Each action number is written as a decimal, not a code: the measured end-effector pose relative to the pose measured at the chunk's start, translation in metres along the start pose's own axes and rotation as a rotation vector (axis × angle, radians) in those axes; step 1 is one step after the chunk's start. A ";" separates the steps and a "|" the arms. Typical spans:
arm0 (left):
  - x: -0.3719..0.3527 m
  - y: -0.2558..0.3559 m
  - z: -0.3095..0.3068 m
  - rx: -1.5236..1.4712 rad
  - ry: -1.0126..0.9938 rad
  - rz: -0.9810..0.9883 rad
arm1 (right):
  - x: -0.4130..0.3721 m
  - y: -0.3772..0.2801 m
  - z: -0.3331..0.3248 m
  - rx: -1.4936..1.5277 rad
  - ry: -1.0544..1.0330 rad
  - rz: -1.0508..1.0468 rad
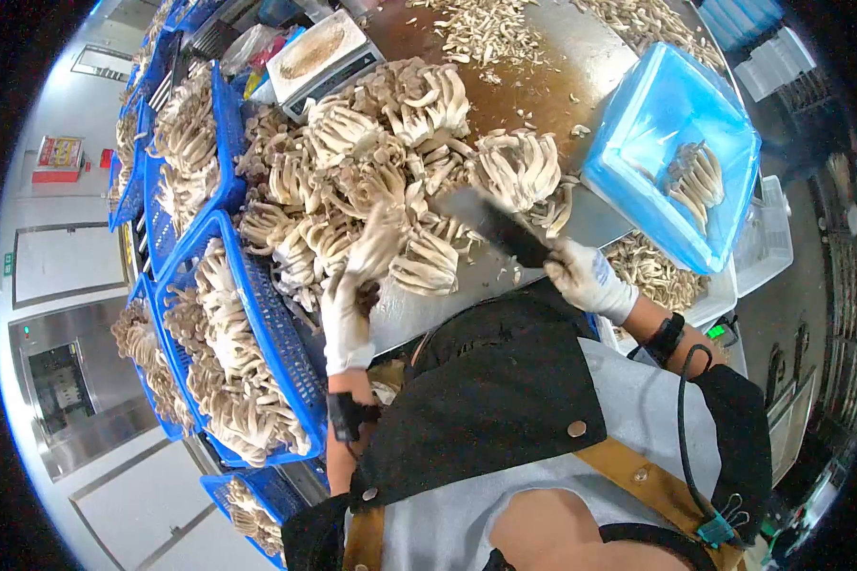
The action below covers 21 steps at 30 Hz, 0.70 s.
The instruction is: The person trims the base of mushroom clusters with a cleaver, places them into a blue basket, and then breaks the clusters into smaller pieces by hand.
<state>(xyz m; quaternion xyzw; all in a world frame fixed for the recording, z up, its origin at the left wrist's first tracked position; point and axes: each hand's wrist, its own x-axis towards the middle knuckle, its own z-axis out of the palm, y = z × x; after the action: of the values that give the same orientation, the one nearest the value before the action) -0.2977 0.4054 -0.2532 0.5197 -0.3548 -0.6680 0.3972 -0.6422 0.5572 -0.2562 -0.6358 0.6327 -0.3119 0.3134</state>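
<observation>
My left hand, in a white glove, grips a cluster of pale mushrooms at the near edge of a big mushroom heap on the steel table. My right hand, also gloved, holds the handle of a broad cleaver. Its blade points left toward the heap, just right of the held cluster. The blade looks blurred.
Blue crates full of mushrooms stand stacked along the left. A blue plastic bin with a few mushrooms sits at the right. A weighing scale stands behind the heap. Trimmings lie scattered at the table's far side.
</observation>
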 end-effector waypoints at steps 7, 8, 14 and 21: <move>-0.063 -0.134 -0.086 -0.690 0.387 -0.281 | 0.050 -0.009 0.063 -0.260 -0.548 -0.408; -0.063 -0.140 -0.085 -0.768 0.437 -0.320 | 0.055 -0.008 0.069 -0.319 -0.596 -0.390; -0.054 -0.144 -0.074 -0.266 0.399 -0.256 | 0.062 -0.015 0.076 -0.318 -0.500 -0.237; -0.062 -0.155 -0.070 0.125 0.611 0.062 | 0.094 -0.078 0.142 -0.181 -0.523 -0.577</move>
<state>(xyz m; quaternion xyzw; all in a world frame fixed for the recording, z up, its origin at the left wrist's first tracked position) -0.2458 0.5243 -0.3791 0.7086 -0.2750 -0.4456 0.4730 -0.4819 0.4642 -0.2808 -0.8703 0.3520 -0.1577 0.3064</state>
